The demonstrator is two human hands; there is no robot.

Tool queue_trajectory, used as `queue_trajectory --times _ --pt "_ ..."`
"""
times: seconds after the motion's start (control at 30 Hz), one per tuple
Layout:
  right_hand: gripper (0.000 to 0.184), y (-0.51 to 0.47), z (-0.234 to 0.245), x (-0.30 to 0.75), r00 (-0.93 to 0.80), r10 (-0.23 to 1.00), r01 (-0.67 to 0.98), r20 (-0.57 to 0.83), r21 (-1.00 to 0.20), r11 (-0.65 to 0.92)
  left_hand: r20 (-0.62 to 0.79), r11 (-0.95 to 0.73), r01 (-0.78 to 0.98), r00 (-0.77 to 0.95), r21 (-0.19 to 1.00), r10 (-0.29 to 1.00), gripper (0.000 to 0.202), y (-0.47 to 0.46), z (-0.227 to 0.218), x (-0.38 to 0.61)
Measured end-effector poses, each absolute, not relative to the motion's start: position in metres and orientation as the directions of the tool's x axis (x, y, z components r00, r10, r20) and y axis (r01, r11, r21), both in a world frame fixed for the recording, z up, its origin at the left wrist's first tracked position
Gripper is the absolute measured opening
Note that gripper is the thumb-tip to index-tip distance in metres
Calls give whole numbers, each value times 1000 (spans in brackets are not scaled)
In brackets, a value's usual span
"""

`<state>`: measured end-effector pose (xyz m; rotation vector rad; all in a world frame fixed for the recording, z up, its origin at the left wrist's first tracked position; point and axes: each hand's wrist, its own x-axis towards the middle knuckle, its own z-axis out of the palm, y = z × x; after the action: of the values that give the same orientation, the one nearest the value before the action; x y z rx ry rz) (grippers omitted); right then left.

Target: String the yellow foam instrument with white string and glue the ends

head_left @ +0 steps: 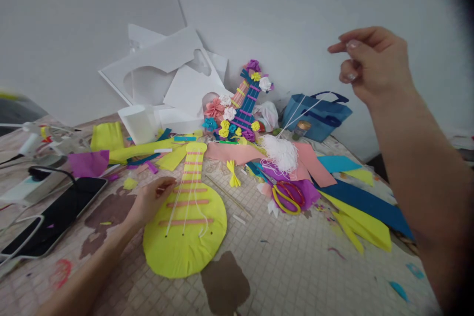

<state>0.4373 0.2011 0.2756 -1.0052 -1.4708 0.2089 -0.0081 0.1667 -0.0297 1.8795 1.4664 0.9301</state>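
A yellow paper guitar [187,229] with pink cross strips and white strings lies flat on the mat. My left hand [150,200] rests on its left edge, fingers curled and pinching at the strings near the neck. My right hand [372,64] is raised high at the right, thumb and fingers pinched together; a thin white string [296,116] runs down from it toward a white tangle of thread [281,153]. I cannot make out the thread end between its fingers.
A finished guitar [242,106] with paper flowers leans on the wall by white foam boards [166,69]. Scissors [287,195] lie on purple paper, a blue bag [318,113] stands behind. Coloured paper sheets [365,207] spread right; a tablet [55,217] and cables lie left.
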Motion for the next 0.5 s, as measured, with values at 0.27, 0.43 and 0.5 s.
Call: queue_trajectory --times 0.27,0.43,0.5 --pt "10 187 217 431 36 801 606 597 -651 457 209 -252 598 141 761 968 33 162 -23 -4" --pt "16 176 156 428 -32 919 693 394 -653 304 201 -250 577 148 777 968 28 160 -17 -2" --pt "17 166 135 420 -31 930 659 365 -692 294 204 -253 586 150 770 967 27 161 -18 -5"
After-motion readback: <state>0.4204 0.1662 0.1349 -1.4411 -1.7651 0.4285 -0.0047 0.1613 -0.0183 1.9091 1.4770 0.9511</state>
